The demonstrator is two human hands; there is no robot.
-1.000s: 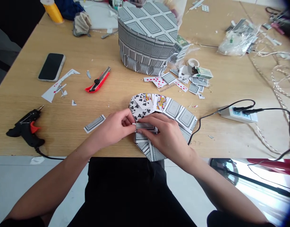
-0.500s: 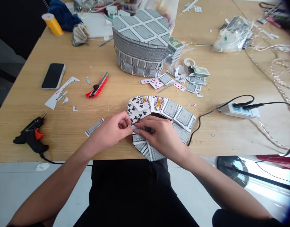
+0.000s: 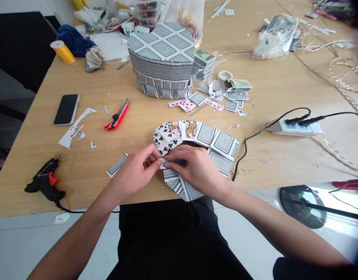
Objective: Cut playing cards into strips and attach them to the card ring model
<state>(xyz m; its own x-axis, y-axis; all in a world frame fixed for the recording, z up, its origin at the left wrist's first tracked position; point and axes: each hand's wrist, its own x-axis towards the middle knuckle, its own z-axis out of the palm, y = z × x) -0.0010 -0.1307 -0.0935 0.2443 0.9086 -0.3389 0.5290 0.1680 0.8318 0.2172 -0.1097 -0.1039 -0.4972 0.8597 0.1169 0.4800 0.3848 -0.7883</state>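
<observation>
Head view: narrow card strip positioned at left side of playing-card frame. Left hand and right hand each pinch the strip between thumb and fingers. Loose card lies beside the left hand; red cutter lies beyond it, glue gun farther left.

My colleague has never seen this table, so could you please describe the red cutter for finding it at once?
On the wooden table, find the card-covered box with the heart-shaped top. Between it and the dark-screened phone lies the cutter. Its red body carries a black knob, whereas the glue gun is black with only its trigger red.
</observation>
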